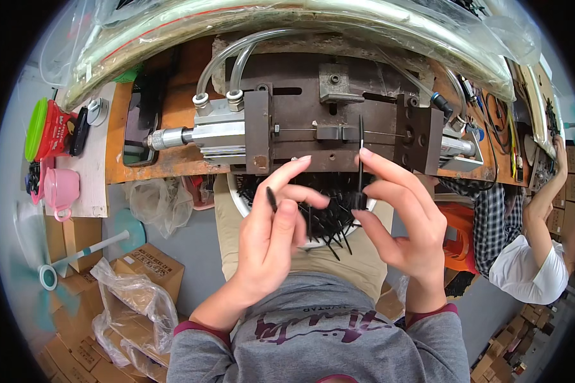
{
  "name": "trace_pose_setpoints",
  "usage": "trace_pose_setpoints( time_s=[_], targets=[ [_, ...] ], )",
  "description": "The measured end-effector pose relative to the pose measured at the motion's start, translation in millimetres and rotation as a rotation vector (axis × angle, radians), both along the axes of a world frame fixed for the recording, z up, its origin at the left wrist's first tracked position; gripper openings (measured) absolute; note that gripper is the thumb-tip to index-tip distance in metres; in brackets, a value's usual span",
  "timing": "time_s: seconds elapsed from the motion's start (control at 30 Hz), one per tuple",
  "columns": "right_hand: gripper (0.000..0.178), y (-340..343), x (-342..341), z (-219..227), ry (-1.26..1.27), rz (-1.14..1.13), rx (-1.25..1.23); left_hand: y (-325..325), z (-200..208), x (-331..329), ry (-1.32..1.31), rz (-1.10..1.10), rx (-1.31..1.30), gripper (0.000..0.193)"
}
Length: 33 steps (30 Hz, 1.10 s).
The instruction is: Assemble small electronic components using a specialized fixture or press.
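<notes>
My right hand (402,223) pinches a thin black rod (361,167) between thumb and fingers, held nearly upright in front of the fixture's right half. The rod's lower part looks thicker and blurred. In my left hand (271,230) a second black piece (271,198) with a thicker, rounded end sticks out between curled fingers; the rest of it is hidden. Beyond both hands stands a dark metal fixture (300,143) with a small grey block (337,133) at its middle and a thin wire or rod running across. Below my hands, a white tub (241,198) in my lap holds several black rods (329,233).
Silver cylinders (218,135) with clear hoses (227,60) flank the fixture on the wooden bench (179,167). A phone-like black device (140,121) lies left, near a pink cup (62,188). Cardboard boxes (148,271) stand on the floor; another person (530,265) sits at right.
</notes>
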State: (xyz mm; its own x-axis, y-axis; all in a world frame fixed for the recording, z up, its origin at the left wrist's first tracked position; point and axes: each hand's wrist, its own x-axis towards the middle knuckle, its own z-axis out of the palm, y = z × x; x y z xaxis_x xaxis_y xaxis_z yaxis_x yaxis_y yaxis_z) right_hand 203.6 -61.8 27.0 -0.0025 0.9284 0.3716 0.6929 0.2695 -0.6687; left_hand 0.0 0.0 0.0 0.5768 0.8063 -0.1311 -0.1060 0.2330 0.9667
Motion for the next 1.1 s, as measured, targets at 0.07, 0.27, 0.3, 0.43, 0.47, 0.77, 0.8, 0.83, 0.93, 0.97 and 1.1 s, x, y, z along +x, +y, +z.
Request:
trace_pose_setpoints(
  time_s=[0.07, 0.27, 0.3, 0.43, 0.47, 0.77, 0.8, 0.83, 0.93, 0.97, 1.1],
  targets=[
    [0.026, 5, -2, -2, -0.094, -0.017, -0.022, -1, -3, -4, -0.021, -0.031, 0.050, 0.049],
    [0.018, 19, -5, -8, -0.480, -0.010, 0.036, -1, 6, 0, -0.060, -0.064, 0.065, 0.061],
    [0.018, 22, -5, -7, -0.530, -0.020, 0.048, 0, 4, 0, -0.048, -0.077, 0.125, 0.065],
    [0.018, 25, -11, 0, -0.570, -0.017, 0.016, 0, 16, -2, -0.179, -0.051, -0.100, 0.079],
    [0.018, 25, -12, 0, -0.566, -0.016, 0.024, 1, 11, -7, -0.181, -0.069, -0.027, 0.074],
    [0.024, 40, 6, 35, -0.310, 0.119, 0.008, 12, 30, -14, 0.078, 0.146, 0.412, 0.040],
    [0.027, 45, 11, 48, -0.295, 0.053, 0.061, 17, 29, -15, 0.112, 0.113, 0.563, 0.040],
    [0.023, 55, 17, 59, -0.249, 0.006, 0.117, 19, 28, -17, 0.160, 0.093, 0.714, 0.041],
    [0.010, 99, 37, 98, -0.268, -0.171, 0.309, 19, 29, -1, 0.269, 0.143, 0.900, 0.036],
    [0.010, 119, 52, 105, -0.330, -0.186, 0.435, 19, 28, 7, 0.281, 0.142, 0.982, 0.036],
    [0.034, 176, 64, 142, -0.426, -0.316, 0.072, 22, 16, 28, 0.412, 0.110, 1.170, 0.031]
  ],
)
